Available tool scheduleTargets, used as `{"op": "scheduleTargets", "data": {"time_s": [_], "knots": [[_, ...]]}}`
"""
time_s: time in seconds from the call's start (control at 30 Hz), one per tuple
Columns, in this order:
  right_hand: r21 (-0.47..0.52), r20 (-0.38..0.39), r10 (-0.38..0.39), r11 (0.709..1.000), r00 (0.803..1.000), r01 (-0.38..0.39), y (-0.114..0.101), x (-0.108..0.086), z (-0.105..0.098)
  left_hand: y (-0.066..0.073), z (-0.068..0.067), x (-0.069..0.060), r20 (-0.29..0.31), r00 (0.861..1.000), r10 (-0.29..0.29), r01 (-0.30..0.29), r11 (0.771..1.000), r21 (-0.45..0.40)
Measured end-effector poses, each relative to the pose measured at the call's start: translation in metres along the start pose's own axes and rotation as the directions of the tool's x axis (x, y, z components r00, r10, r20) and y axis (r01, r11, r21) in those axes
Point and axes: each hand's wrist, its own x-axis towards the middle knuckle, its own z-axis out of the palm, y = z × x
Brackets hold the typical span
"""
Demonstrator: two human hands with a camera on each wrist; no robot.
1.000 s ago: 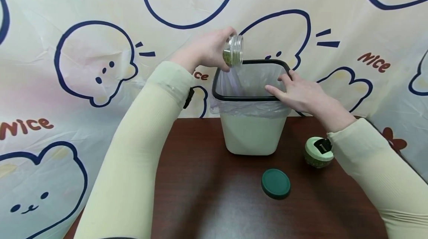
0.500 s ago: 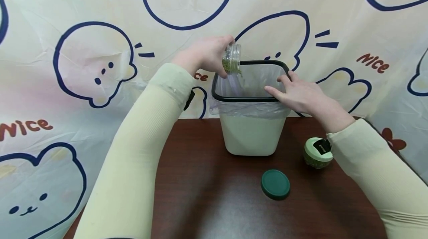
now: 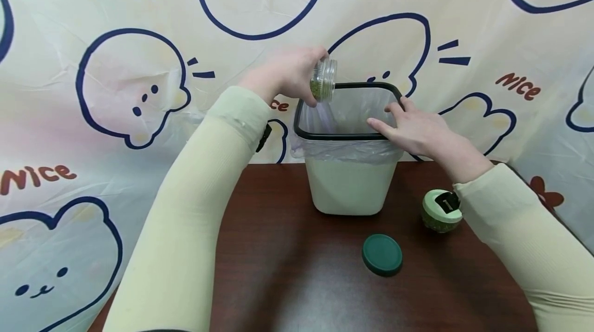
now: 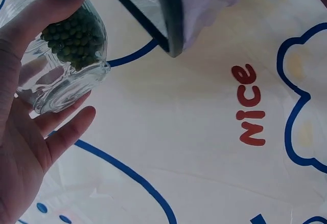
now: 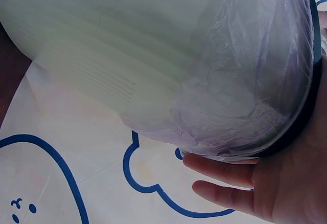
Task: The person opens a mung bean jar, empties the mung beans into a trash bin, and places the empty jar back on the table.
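Note:
My left hand grips a small clear glass jar, tipped on its side with its open mouth facing right. Small round green beans lie inside the jar. The jar is above the left part of a pale green trash bin, whose black rim holds a translucent liner bag. At the bin's right side, my right hand holds the rim, with thumb over the opening. Two of its fingers lie outside the bag in the right wrist view; the others are hidden there.
A dark green round lid lies on the brown table before the bin. Near my right wrist stands a small container with a pale green lid and dark green contents. A cartoon-print cloth hangs behind the table.
The jar dips lower and tips, a few green bits showing at its mouth half a second ago, then rises slightly; none show falling now. My right hand stays at the rim.

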Motion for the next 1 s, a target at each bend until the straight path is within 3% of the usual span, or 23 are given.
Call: {"op": "scheduleTargets", "data": {"time_s": [0.23,0.47,0.67,0.83,1.0], "knots": [[0.002,-0.006,-0.002,1.000,1.000,0.002,0.000,0.001,0.000,-0.003,0.006,0.001,0.005,1.000,0.020,-0.020,1.000,-0.023],[-0.006,-0.007,-0.002,1.000,1.000,0.002,-0.001,0.001,0.000,0.001,-0.003,0.002,-0.074,0.997,0.034,-0.036,0.999,-0.031],[-0.002,-0.004,0.004,1.000,1.000,-0.004,0.000,0.000,-0.001,0.003,0.002,0.004,-0.010,0.999,0.032,-0.031,0.998,0.051],[0.003,-0.001,0.004,1.000,1.000,-0.004,0.000,0.000,0.001,0.000,0.008,0.005,0.018,1.000,0.023,-0.024,0.997,0.072],[0.000,0.000,0.007,1.000,1.000,-0.007,0.000,0.000,0.001,0.000,0.005,0.004,-0.010,0.999,0.032,-0.032,0.999,0.025]]}}
